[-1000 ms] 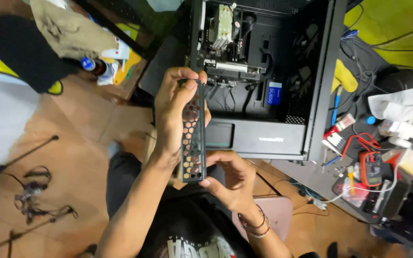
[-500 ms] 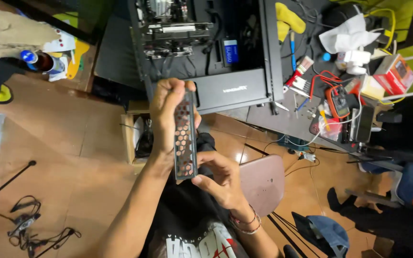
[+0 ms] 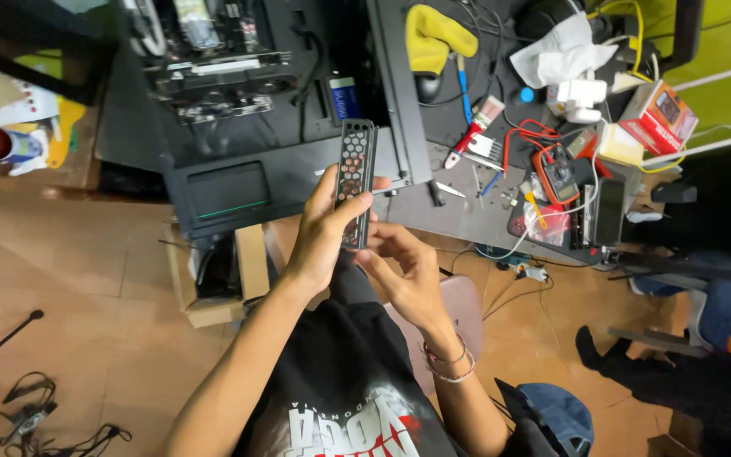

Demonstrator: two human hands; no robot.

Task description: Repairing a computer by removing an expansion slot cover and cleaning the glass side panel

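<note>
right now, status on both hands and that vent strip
Left hand grips vent strip, upright. Right hand fingers its lower end. Open PC case behind, nothing in the way.
</note>
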